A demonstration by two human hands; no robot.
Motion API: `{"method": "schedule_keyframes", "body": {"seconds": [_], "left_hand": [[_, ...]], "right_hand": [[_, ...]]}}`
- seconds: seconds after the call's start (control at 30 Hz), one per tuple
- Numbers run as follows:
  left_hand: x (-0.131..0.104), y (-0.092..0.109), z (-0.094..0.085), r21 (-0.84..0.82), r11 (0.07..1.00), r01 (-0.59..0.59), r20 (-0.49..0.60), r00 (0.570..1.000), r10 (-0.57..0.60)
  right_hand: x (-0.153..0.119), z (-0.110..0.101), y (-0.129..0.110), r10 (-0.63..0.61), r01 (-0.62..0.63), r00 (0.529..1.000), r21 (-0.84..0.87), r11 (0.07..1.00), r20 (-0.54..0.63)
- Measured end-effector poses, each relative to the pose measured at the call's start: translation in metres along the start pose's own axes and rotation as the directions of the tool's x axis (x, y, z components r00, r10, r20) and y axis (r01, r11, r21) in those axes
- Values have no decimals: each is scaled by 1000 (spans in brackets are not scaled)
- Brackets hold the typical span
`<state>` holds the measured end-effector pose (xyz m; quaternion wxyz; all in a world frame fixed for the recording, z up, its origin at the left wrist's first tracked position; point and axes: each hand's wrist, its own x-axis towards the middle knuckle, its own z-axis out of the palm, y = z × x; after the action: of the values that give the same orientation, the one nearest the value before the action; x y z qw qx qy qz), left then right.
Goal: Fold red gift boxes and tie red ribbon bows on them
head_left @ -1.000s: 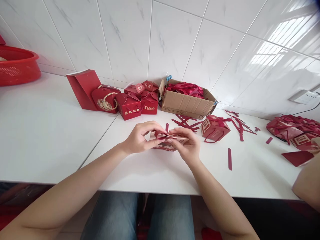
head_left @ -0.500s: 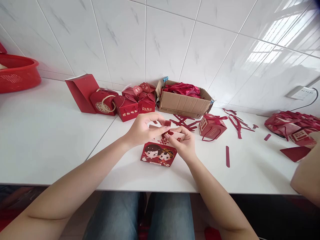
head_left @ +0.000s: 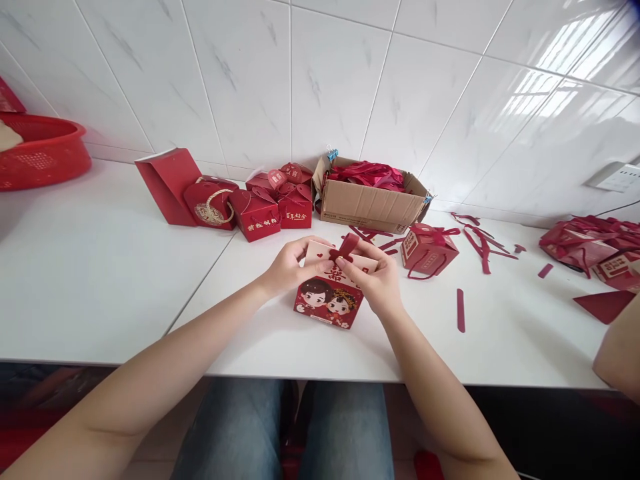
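A red and cream gift box [head_left: 327, 303] printed with two cartoon figures stands on the white table in front of me. A dark red strap [head_left: 349, 247] forms an upright loop at its top, by a small red fastening with a gold dot. My left hand [head_left: 295, 267] grips the box's upper left side, thumb on the front near the fastening. With its thumb against the fastening, my right hand [head_left: 377, 277] holds the upper right side, fingers behind the panel. The fingertips behind the box are hidden.
At the back is a cardboard box [head_left: 370, 207] of red ribbons. Left of it are several finished red boxes [head_left: 257, 217]; right, a ribbon-tied box [head_left: 431, 250] and loose red strips [head_left: 461, 310]. A red basket [head_left: 45, 160] sits far left. Another person's arm [head_left: 620, 353] rests at the right edge.
My left fingers have come down from the strap to the box's left side. The strap now stands up as a loop. The view has shifted slightly.
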<state>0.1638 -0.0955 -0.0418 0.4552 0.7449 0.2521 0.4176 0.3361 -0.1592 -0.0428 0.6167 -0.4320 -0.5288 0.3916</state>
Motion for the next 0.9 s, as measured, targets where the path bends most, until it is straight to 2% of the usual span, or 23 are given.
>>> {"method": "schedule_keyframes", "body": {"seconds": [0.07, 0.2, 0.27, 0.33, 0.43, 0.53, 0.6, 0.7, 0.9], "left_hand": [[-2, -2, 4, 37, 999, -31, -19, 999, 32], [-6, 1, 11, 168, 967, -190, -7, 981, 194], [-9, 3, 13, 237, 925, -298, 11, 953, 304], [-10, 4, 14, 318, 856, -408, 16, 905, 425], [-11, 3, 12, 457, 702, -547, 53, 804, 592], [-10, -1, 7, 585, 530, -614, 123, 713, 690], [-8, -4, 3, 656, 432, -620, 169, 677, 716], [-6, -7, 0, 709, 348, -613, 207, 653, 729], [-6, -10, -2, 731, 346, -589, 206, 673, 710]], "right_hand": [[0, -5, -3, -2, 6, 998, -64, 998, 56], [-2, -16, -15, 5, 16, 990, -148, 989, 143], [-5, -21, -23, -68, 108, 984, -242, 964, 167], [-7, -24, -29, -191, 263, 957, -378, 888, 216], [-10, -27, -33, -340, 466, 881, -477, 745, 329], [-8, -26, -27, -445, 590, 807, -480, 649, 389], [-6, -24, -21, -493, 639, 769, -495, 589, 406], [-3, -23, -14, -520, 667, 743, -527, 526, 422], [-1, -21, -9, -559, 701, 705, -549, 455, 436]]}}
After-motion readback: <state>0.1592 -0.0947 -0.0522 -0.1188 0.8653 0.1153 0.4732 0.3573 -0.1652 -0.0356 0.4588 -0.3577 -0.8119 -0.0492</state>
